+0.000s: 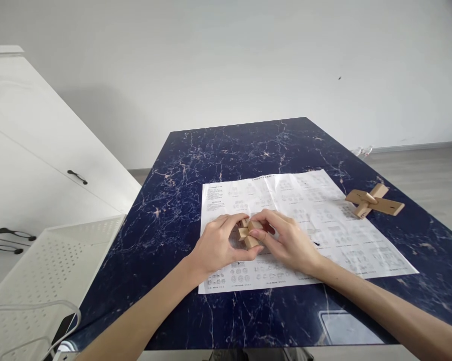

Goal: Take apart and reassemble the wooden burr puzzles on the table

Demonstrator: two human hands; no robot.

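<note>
Over the printed sheet (226, 198), a small wooden interlocking puzzle (252, 241) of notched blocks is held between both hands. My left hand (220, 243) curls around its left side, with the thumb below and the fingers at the top. From the right, my right hand (286, 238) pinches the upper right blocks between thumb and fingers. Parts of the puzzle are hidden behind the fingertips. The sheet lies creased on the table under both hands, covered in small diagrams and text.
A second wooden piece, a cross of flat interlocked bars (389, 206), rests at the sheet's right edge. The dark blue marbled table (226, 150) reaches toward a pale wall. To the left stand a white cabinet (41, 150) and a perforated white surface (56, 260) with a white cable (33, 305).
</note>
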